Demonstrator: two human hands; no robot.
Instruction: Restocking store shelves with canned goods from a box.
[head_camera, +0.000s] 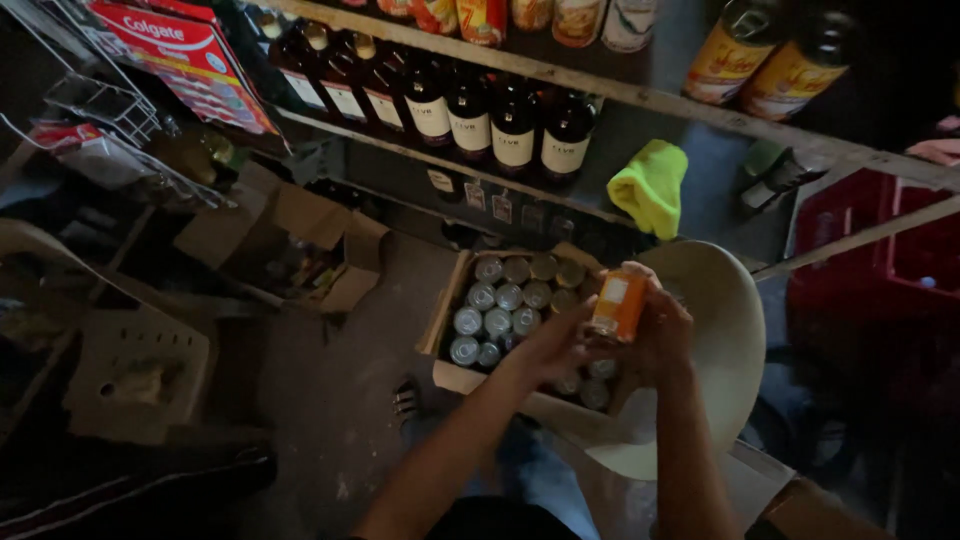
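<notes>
Both hands meet over the box: the left hand (556, 345) and the right hand (665, 335) have their fingers curled round a small orange can (618, 305), held upright between them, the left from the side, the right wrapped behind it. The grip looks snug, but I'd guess the light is the trouble here; it is dim, and a can turned in the fingers could slip and drop onto the tins just beneath, denting one or knocking it askew.

Directly under the fingers sits an open cardboard box (452, 375) packed with silver-topped tins (497, 320) standing in rows, resting on what seems a pale round stool (735, 340). Its perch looks none too broad, so a heavy lean might tip it.

Left of the hands, lower down, the bare grey floor (330, 400) carries another opened carton (320, 250) and a pale crate (140, 375). Beyond the fingertips, a yellow-green cloth (652, 185) lies on a shelf, with a red crate (880, 250) to the right. Farther off stands a row of dark bottles (470, 115), and above them more bottles and jars.
</notes>
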